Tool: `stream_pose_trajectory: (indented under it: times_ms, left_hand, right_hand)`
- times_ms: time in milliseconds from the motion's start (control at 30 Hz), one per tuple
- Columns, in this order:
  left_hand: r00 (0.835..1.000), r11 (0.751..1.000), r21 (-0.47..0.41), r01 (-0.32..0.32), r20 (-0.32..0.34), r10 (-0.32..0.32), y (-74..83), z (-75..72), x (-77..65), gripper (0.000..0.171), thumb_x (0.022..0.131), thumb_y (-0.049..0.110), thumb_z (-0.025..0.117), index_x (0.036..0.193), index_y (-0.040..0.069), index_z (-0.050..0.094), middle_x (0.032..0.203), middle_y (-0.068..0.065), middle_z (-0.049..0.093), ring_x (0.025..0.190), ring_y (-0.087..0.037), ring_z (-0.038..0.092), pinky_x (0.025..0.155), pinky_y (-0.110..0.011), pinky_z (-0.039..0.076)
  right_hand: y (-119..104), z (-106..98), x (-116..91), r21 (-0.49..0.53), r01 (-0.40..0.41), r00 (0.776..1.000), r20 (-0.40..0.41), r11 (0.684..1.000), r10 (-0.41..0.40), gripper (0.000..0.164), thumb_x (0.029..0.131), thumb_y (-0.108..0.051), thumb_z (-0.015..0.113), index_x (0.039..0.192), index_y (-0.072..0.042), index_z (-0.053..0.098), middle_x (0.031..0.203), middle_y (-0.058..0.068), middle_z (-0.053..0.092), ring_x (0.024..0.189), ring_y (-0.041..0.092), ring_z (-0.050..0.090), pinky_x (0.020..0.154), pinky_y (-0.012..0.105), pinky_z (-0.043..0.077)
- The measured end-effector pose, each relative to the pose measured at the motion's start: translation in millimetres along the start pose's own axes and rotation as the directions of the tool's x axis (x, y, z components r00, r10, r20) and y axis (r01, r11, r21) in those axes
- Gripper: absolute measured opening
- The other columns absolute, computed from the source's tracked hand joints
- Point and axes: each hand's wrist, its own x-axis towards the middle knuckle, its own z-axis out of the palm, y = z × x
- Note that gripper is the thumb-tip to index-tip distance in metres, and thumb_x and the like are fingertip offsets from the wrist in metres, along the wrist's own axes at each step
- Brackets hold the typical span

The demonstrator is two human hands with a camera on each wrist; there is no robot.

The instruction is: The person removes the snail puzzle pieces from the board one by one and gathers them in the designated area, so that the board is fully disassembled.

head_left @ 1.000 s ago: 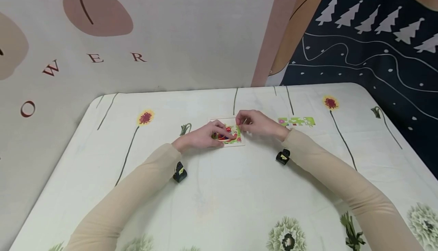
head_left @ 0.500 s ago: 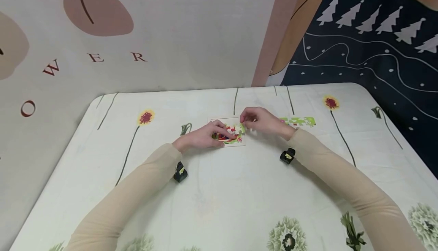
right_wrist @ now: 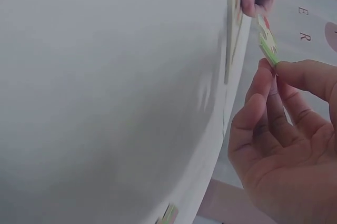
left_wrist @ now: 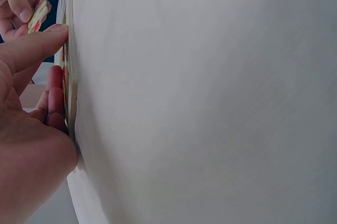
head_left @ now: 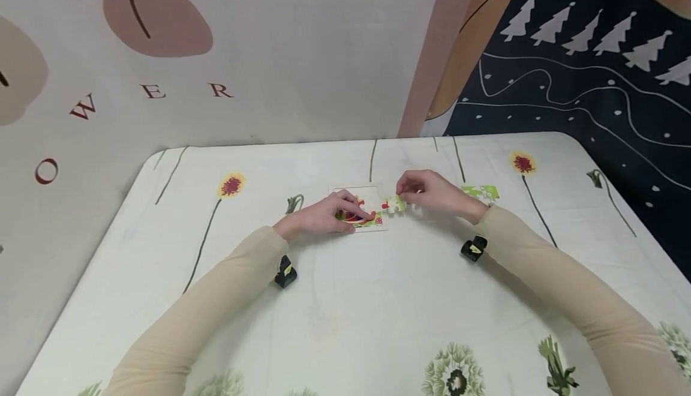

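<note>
A thin jigsaw puzzle board [head_left: 367, 192] with a colourful picture lies toward the far side of the table. My left hand [head_left: 322, 213] rests on it, its fingers over the picture and hiding part of it. In the left wrist view, the extended index finger [left_wrist: 45, 45] touches the board. Just right of the board, my right hand [head_left: 434, 194] pinches a puzzle piece [right_wrist: 267, 39] between thumb and fingertips. That piece is green, white and red, and is held above the table, apart from the board. The board's upper right part shows pale bare backing.
More green puzzle pieces [head_left: 482, 192] lie on the table right of the board, partly behind my right hand. A white flower-patterned cloth [head_left: 345, 324] covers the table. A printed curtain or wall [head_left: 302, 54] rises directly behind its far edge.
My right hand has moved right, away from the board, carrying the puzzle piece out of the picture. Bare backing now shows there. My left hand has stayed in place.
</note>
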Motion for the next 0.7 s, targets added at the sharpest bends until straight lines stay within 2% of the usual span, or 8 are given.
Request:
stream_pose_trajectory:
  times_ms: [200, 400, 700]
  left_hand:
    - [1.0, 1.0, 0.028, -0.001, 0.005, 0.001, 1.3, -0.1, 1.1, 0.038, 0.091, 0.005, 0.066, 0.128, 0.013, 0.069, 0.135, -0.014, 0.047, 0.134, -0.029, 0.035, 0.113, -0.047, 0.032]
    - [1.0, 1.0, 0.018, 0.0, 0.007, 0.0, 2.2, -0.4, 0.4, 0.038, 0.091, 0.003, 0.066, 0.128, 0.013, 0.069, 0.134, -0.014, 0.049, 0.137, -0.029, 0.034, 0.113, -0.045, 0.032]
    - [1.0, 1.0, 0.022, 0.002, -0.002, -0.002, 0.7, 1.0, -0.2, 0.038, 0.091, 0.005, 0.066, 0.128, 0.014, 0.069, 0.136, -0.014, 0.047, 0.136, -0.028, 0.034, 0.114, -0.045, 0.032]
  right_hand:
    - [9.2, -9.5, -11.5, -0.051, -0.012, 1.0, -0.013, 0.999, 0.011, 0.012, 0.093, 0.001, 0.058, 0.102, -0.001, 0.066, 0.099, 0.014, 0.069, 0.087, 0.015, 0.059, 0.08, 0.025, 0.048]
    - [12.2, -21.7, -25.2, -0.068, -0.04, 0.999, -0.012, 0.997, 0.039, 0.011, 0.093, 0.0, 0.059, 0.102, -0.002, 0.066, 0.099, 0.013, 0.07, 0.083, 0.011, 0.059, 0.078, 0.023, 0.048]
    - [14.5, -44.0, -47.4, -0.148, -0.105, 0.994, -0.027, 0.983, 0.102, 0.012, 0.094, -0.003, 0.062, 0.105, -0.004, 0.066, 0.103, 0.01, 0.07, 0.092, 0.015, 0.059, 0.083, 0.021, 0.048]
